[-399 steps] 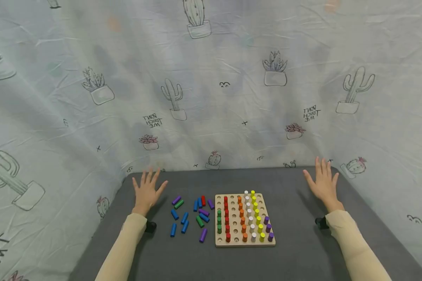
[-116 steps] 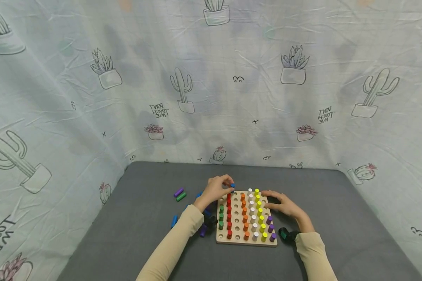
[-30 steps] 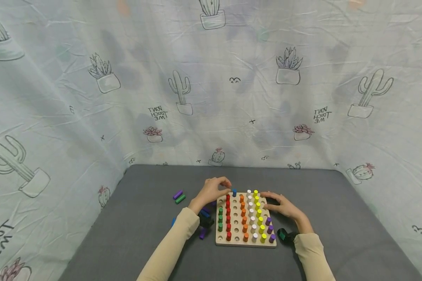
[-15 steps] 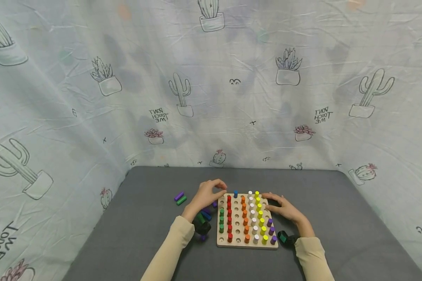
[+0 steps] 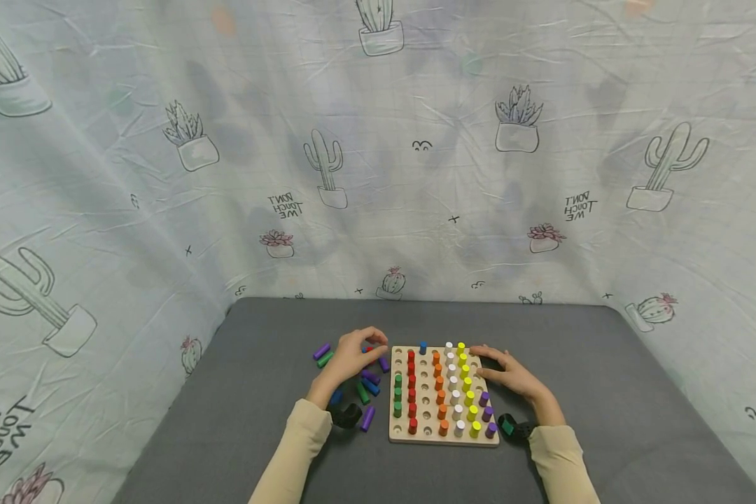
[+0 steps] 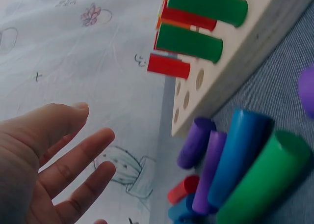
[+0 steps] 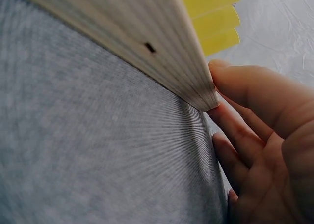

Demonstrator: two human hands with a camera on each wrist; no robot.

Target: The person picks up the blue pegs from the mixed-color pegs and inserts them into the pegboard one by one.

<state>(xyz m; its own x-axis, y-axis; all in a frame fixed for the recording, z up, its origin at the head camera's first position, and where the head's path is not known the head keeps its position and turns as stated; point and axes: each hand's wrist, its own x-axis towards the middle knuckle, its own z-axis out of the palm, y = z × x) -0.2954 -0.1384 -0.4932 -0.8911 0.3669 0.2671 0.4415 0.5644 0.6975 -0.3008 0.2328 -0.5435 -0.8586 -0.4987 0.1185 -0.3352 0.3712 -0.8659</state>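
Observation:
My left hand (image 5: 348, 358) hovers over loose pegs left of the wooden pegboard (image 5: 428, 442). In the left wrist view its fingers are spread and hold nothing. Beneath it lie a green peg (image 5: 362, 393), a purple peg (image 5: 367, 418) and a blue peg (image 5: 370, 386); the hand and wrist hide others. A lone blue peg (image 5: 423, 348) stands at the far end of a column of otherwise bare holes, between the red and orange columns. My right hand (image 5: 512, 376) grips the board's far right corner, thumb and index finger against its edges, beside the yellow pegs (image 7: 213, 17).
Red pegs (image 5: 411, 381), orange, white and yellow pegs stand in columns on the board. Shorter groups of green pegs (image 5: 397, 395) and purple pegs (image 5: 488, 414) flank them. A dark cloth (image 5: 227, 420) covers the table, with a printed curtain (image 5: 378, 175) behind.
Earlier my left hand pinched the blue peg at the far hole; now that peg stands there, released. The left hand has drawn back leftward over the loose pegs. Recently the right hand stays put.

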